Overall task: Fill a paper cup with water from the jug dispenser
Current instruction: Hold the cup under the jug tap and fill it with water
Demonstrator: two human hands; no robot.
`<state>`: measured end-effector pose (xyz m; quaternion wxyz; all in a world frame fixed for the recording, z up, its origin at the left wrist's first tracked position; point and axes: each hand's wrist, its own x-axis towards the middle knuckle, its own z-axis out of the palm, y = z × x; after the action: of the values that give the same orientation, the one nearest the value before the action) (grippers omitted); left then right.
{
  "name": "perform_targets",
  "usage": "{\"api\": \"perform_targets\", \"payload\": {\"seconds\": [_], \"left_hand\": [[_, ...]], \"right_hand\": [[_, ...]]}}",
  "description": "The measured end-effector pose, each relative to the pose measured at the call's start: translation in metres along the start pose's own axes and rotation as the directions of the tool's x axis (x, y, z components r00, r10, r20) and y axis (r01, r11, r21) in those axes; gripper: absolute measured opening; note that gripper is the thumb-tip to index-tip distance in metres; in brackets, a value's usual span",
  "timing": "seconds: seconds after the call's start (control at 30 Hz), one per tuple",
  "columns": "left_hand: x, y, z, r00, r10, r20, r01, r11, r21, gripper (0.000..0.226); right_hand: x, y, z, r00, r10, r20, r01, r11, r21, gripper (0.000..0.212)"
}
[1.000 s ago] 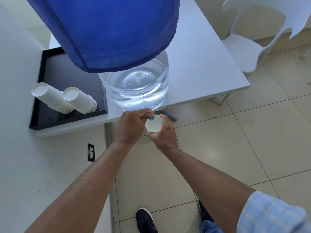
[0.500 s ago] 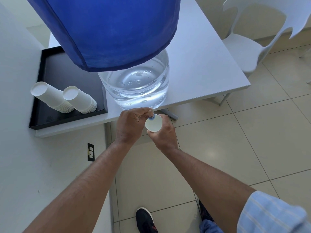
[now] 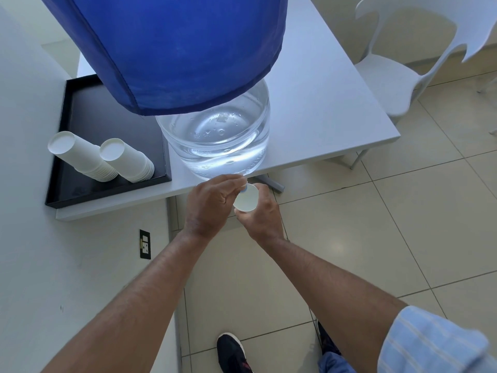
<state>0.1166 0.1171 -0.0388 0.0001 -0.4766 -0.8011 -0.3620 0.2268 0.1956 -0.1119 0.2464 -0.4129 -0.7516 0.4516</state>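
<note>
The paper cup (image 3: 246, 198) is held almost upright, its long axis running up and down, with the open mouth turned up to the camera and leaning a little toward the table edge. It is plain white, round, and looks shallow from above; whether water is already inside, I cannot tell. It sits just under the small blue tap (image 3: 244, 187) at the foot of the jug (image 3: 220, 141), in front of the white table (image 3: 322, 103) and over the floor.

The right hand (image 3: 258, 215) is wrapped around the cup from below. The left hand (image 3: 209, 204) is closed with fingertips pinching at the tap, touching the rim of the cup.

There is one jug, clear with water in the bottom and a blue cover (image 3: 174, 49) over the upper part. Two stacks of white cups (image 3: 107, 160) stand upside down on one black tray (image 3: 80, 189), side by side. One white chair (image 3: 398, 76) is beyond the table.
</note>
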Motion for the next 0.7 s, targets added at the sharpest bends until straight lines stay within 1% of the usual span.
{"api": "perform_targets", "payload": {"seconds": [0.1,0.17,0.27,0.4,0.5,0.6,0.7], "left_hand": [[-0.0063,-0.0044,-0.0001,0.995,0.099,0.021,-0.101,0.991,0.094,0.011],[-0.0093,-0.0057,0.0014,0.992,0.123,0.02,-0.125,0.984,0.127,0.011],[-0.0104,-0.0054,0.0038,0.995,0.103,-0.004,-0.102,0.987,0.121,0.012],[-0.011,-0.0028,0.0028,0.997,0.083,0.002,-0.083,0.992,0.098,0.013],[-0.0111,-0.0023,0.0002,0.998,0.058,-0.003,-0.057,0.997,0.06,0.02],[-0.0088,-0.0054,-0.001,0.999,0.034,0.008,-0.034,0.999,0.029,0.033],[-0.0072,-0.0058,0.0003,1.0,-0.009,0.008,0.009,1.0,-0.018,0.035]], "right_hand": [[0.0006,0.0,-0.0004,1.0,-0.007,-0.001,0.007,1.0,0.004,0.057],[0.0009,0.0004,-0.0002,1.0,-0.009,-0.002,0.009,1.0,0.003,0.057],[0.0007,0.0005,-0.0002,1.0,-0.011,-0.006,0.011,1.0,0.004,0.057],[0.0003,0.0003,-0.0018,1.0,-0.021,-0.008,0.021,1.0,0.007,0.056],[0.0003,0.0008,-0.0027,1.0,-0.012,-0.006,0.012,1.0,0.008,0.056],[0.0003,0.0033,-0.0033,1.0,0.008,0.003,-0.008,1.0,0.01,0.058],[-0.0007,0.0076,-0.0041,1.0,0.022,0.0,-0.022,1.0,-0.004,0.059]]}}
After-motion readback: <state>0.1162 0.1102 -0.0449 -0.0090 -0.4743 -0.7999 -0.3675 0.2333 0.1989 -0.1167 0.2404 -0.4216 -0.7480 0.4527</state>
